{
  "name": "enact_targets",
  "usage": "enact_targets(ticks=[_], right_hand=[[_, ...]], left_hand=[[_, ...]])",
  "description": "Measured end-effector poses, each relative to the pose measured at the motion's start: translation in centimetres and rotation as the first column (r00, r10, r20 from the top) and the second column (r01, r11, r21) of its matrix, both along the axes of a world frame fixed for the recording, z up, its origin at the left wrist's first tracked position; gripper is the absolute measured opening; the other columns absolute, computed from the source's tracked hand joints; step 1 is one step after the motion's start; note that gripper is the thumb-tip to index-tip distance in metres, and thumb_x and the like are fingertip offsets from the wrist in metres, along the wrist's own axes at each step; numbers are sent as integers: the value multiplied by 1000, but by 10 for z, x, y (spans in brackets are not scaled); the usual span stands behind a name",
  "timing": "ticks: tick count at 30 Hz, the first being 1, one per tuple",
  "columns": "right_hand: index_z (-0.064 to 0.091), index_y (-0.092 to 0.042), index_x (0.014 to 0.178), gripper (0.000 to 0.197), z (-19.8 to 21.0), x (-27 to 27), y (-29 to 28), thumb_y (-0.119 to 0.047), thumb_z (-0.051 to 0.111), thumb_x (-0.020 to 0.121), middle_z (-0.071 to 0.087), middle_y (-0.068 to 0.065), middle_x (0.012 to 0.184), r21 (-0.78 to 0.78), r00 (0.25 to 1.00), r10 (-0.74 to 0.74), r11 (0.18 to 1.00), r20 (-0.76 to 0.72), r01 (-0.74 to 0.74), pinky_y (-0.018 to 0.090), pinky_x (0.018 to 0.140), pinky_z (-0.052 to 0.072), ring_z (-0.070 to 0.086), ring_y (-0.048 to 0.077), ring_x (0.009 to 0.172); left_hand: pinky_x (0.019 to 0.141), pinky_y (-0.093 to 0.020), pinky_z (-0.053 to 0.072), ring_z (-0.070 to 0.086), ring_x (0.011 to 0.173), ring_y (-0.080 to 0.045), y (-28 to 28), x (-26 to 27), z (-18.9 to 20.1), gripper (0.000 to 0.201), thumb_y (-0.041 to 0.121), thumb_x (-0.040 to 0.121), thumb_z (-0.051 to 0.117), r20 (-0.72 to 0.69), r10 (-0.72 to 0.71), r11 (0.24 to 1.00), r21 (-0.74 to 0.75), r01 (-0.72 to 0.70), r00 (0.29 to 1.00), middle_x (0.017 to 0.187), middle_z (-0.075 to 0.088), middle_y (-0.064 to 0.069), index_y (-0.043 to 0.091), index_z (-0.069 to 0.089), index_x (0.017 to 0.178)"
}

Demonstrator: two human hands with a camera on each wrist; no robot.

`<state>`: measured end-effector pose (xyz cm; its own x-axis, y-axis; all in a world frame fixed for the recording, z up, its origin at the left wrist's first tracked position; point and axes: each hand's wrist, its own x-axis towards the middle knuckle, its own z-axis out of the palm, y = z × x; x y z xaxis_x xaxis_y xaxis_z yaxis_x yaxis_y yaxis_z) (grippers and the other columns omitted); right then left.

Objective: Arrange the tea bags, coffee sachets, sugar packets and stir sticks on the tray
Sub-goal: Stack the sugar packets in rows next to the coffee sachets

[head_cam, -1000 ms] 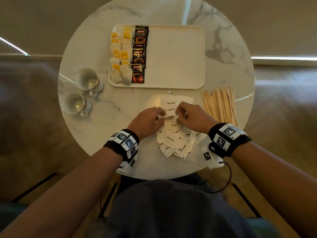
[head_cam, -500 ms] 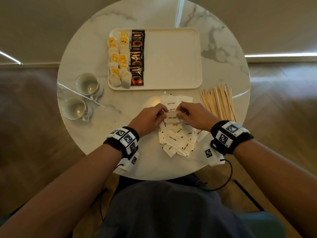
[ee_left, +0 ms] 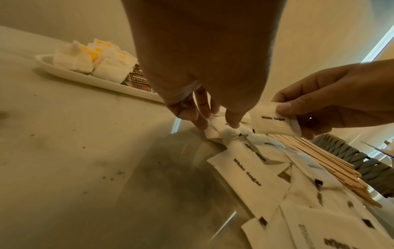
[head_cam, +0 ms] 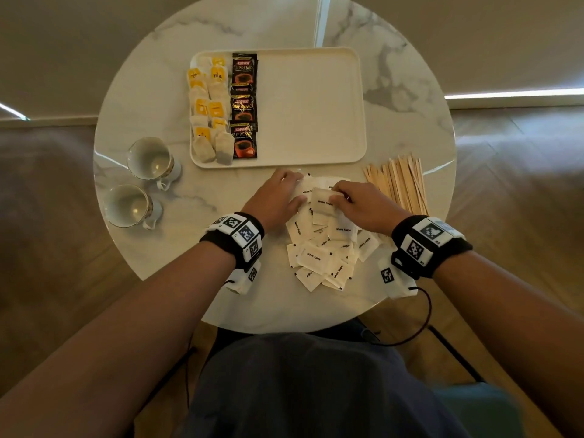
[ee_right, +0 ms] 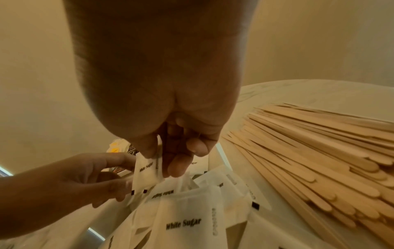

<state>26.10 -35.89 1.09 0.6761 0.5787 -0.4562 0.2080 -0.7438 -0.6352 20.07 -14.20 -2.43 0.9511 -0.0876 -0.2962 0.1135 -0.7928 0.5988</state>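
1. Right hand [head_cam: 363, 207] just below frame centre in the head view, thumb and fingers pinching a white sugar packet [head_cam: 324, 200] lifted clear of the heap; same pinch seen in the left wrist view, with the thumb on top of the packet [ee_left: 275, 123] and the other fingers underneath.
2. Left hand [head_cam: 278, 200] directly to its left, fingers [ee_left: 198, 118] reaching down and pinching another packet [ee_left: 224, 129] at the far edge of the heap, near the tray's rim.
3. Below both hands, toward the lower middle of the head view, a loose heap of sugar packets [head_cam: 325, 257] lying flat and overlapping on the table [head_cam: 151, 67], printed "White Sugar"; none of them on the tray.
4. To the right of the heap, a fanned bundle of wooden stir sticks [head_cam: 401, 184] lying on the table, also off the tray; in the right wrist view filling the right side [ee_right: 315, 151].
5. Above the hands, a cream rectangular tray [head_cam: 316, 105], upper centre of the head view.
6. Contents of the tray, all crowded into its left third: two columns of tea bags [head_cam: 208, 112] with yellow tags along the left wall, then one column of three dark coffee sachets [head_cam: 244, 105] immediately to their right, touching them. Rest of the tray floor bare.
7. At middle left of the head view, two empty cups [head_cam: 139, 181] side by side on the table, handles pointing toward the lower right.
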Motion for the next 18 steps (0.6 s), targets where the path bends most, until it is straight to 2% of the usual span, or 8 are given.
enact_targets(ticks=[3, 6, 8, 10, 13, 18], right_hand=[[61, -16, 103, 22, 2, 5, -1, -30, 44, 104, 65, -2, 85, 19, 1000, -11, 1000, 11, 11, 27, 66, 45, 60, 15, 75], [58, -14, 104, 20, 3, 9, -2, -29, 44, 104, 65, -1, 84, 36, 999, -29, 999, 16, 29, 27, 64, 45, 61, 16, 74], [58, -13, 103, 21, 4, 12, -3, -28, 44, 104, 66, 2, 85, 50, 998, -51, 998, 33, 49, 30, 68, 47, 62, 19, 77], [58, -12, 101, 21, 4, 15, -4, -27, 43, 104, 66, 3, 86, 68, 993, -90, 994, 73, 85, 26, 67, 45, 60, 20, 78], [56, -12, 103, 21, 5, 19, -6, -27, 42, 104, 66, 5, 87, 82, 984, -142, 988, 106, 134, 24, 66, 43, 59, 20, 78], [57, -15, 104, 21, 4, 24, -2, -30, 43, 104, 65, 2, 85, 72, 980, -158, 986, 123, 150, 19, 58, 43, 58, 11, 70]], left_hand=[[92, -35, 47, 57, 104, -24, -3, 4, -1, 46, 30, 94, 62, -48, 4, 1000, 20, -3, 999, 133, 44, -7, 13, 51, 135], [90, -33, 48, 56, 101, -20, -2, 4, -1, 39, 25, 90, 67, -39, 46, 999, -10, -47, 998, 126, 48, -5, 14, 56, 126], [84, -29, 47, 54, 95, -17, -1, 4, 1, 30, 22, 91, 66, -5, 65, 998, -25, -65, 998, 119, 51, -4, 14, 58, 119], [77, -26, 43, 53, 90, -15, 1, 3, 5, 20, 22, 95, 62, -4, 54, 998, -26, -54, 999, 112, 55, 0, 15, 58, 113], [71, -25, 44, 57, 86, -15, 6, -1, 11, 10, 26, 98, 57, -23, 30, 996, -86, -32, 999, 100, 61, 4, 19, 58, 104], [70, -10, 40, 54, 83, -3, 15, -6, 21, 18, 32, 98, 59, 70, -37, 992, -116, 45, 997, 100, 64, 7, 19, 66, 109]])
